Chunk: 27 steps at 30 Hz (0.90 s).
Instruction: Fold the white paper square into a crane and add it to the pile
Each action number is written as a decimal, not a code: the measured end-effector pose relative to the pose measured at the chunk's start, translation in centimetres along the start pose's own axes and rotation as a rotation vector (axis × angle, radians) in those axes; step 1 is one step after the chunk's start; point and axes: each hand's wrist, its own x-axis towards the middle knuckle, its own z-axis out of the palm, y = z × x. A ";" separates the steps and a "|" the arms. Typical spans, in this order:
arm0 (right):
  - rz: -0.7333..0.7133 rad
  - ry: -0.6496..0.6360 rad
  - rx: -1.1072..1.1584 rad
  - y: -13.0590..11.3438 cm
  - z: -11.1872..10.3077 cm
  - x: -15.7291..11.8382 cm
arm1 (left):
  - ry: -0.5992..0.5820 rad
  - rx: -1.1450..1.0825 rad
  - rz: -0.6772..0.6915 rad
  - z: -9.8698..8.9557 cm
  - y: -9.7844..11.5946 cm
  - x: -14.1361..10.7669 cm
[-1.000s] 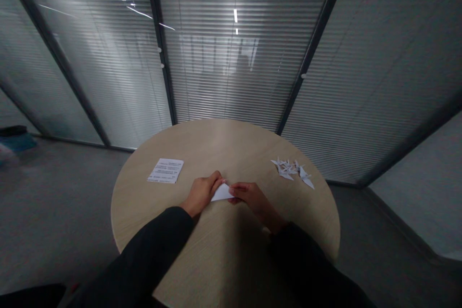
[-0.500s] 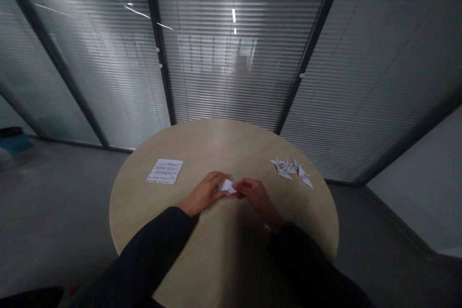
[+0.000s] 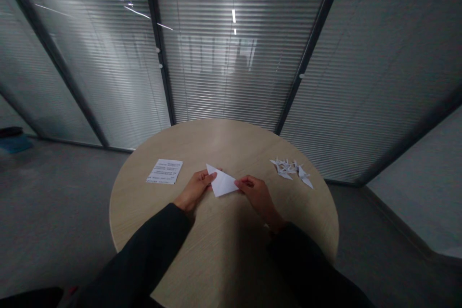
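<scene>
A white sheet of paper folded into a triangle [image 3: 223,184] is held between my two hands over the middle of the round table [image 3: 212,250]. My left hand [image 3: 197,188] grips its left edge, thumb on top and fingers beneath. The right corner is pinched between the thumb and fingers of my right hand [image 3: 254,192]. To the right lies a cluster of folded white paper cranes [image 3: 287,168]; the nearest of them [image 3: 305,177] sits slightly apart. The undersides of both hands are hidden.
A stack of printed paper sheets [image 3: 165,172] rests on the table's left side. Behind the table stands a glass partition with blinds [image 3: 227,91]. A blue bin [image 3: 15,140] is on the floor at far left.
My left hand has moved left and slightly down, uncovering more of the folded paper, which now shows as a larger triangle. My right hand keeps its pinch almost in place.
</scene>
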 end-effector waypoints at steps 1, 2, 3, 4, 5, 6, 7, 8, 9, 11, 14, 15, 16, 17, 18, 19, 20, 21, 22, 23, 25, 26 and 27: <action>-0.042 0.024 -0.094 0.1 0.1 -0.1 | 0.004 -0.029 -0.012 0.0 -0.1 0.0; -0.123 0.063 -0.181 0.0 0.2 -0.2 | 0.010 -0.052 -0.023 0.0 -0.1 0.0; -0.239 0.101 -0.256 0.0 0.3 -0.4 | 0.016 -0.071 -0.032 -0.1 -0.2 0.1; -0.387 0.111 -0.324 -0.1 0.3 -0.6 | 0.022 -0.088 -0.039 -0.2 -0.3 0.2; -0.529 0.088 -0.386 -0.3 0.4 -0.8 | 0.029 -0.102 -0.044 -0.3 -0.5 0.3; -0.652 0.049 -0.445 -0.4 0.4 -1.0 | 0.034 -0.114 -0.050 -0.4 -0.5 0.5; -0.753 0.004 -0.498 -0.5 0.5 -1.1 | 0.040 -0.124 -0.057 -0.4 -0.6 0.6; -0.822 -0.031 -0.544 -0.5 0.5 -1.2 | 0.047 -0.130 -0.067 -0.5 -0.6 0.7; -0.867 -0.055 -0.580 -0.5 0.4 -1.2 | 0.055 -0.134 -0.083 -0.5 -0.6 0.7; -0.917 -0.076 -0.618 -0.3 0.4 -1.2 | 0.064 -0.137 -0.130 -0.3 -0.4 0.6; -0.928 -0.102 -0.596 0.1 0.3 -1.1 | 0.058 -0.142 -0.190 0.0 0.0 0.3; -0.905 -0.105 -0.570 0.3 0.2 -1.1 | 0.051 -0.146 -0.201 0.1 0.2 0.1; -0.860 -0.101 -0.534 0.3 0.2 -1.0 | 0.038 -0.153 -0.209 0.2 0.4 0.0; -0.794 -0.095 -0.486 0.4 0.2 -1.0 | 0.019 -0.163 -0.214 0.3 0.5 -0.1; -0.708 -0.086 -0.427 0.3 0.2 -1.0 | -0.010 -0.174 -0.218 0.3 0.6 -0.3; -0.605 -0.073 -0.359 0.3 0.2 -0.9 | -0.046 -0.187 -0.218 0.3 0.7 -0.3; -0.490 -0.063 -0.282 0.1 0.1 -0.8 | -0.088 -0.202 -0.213 0.2 0.7 -0.4; -0.371 -0.056 -0.195 0.0 0.1 -0.7 | -0.127 -0.216 -0.203 0.2 0.7 -0.4; -0.259 -0.056 -0.104 -0.2 0.1 -0.6 | -0.159 -0.228 -0.193 0.1 0.7 -0.5; -0.160 -0.060 -0.012 -0.4 0.0 -0.5 | -0.183 -0.240 -0.183 0.0 0.7 -0.5; -0.024 -0.078 0.164 -0.7 -0.1 -0.4 | -0.206 -0.260 -0.170 -0.2 0.7 -0.4; 0.011 -0.086 0.240 -0.9 -0.2 -0.4 | -0.209 -0.268 -0.166 -0.3 0.7 -0.4; 0.030 -0.088 0.304 -1.1 -0.3 -0.3 | -0.209 -0.272 -0.165 -0.3 0.7 -0.4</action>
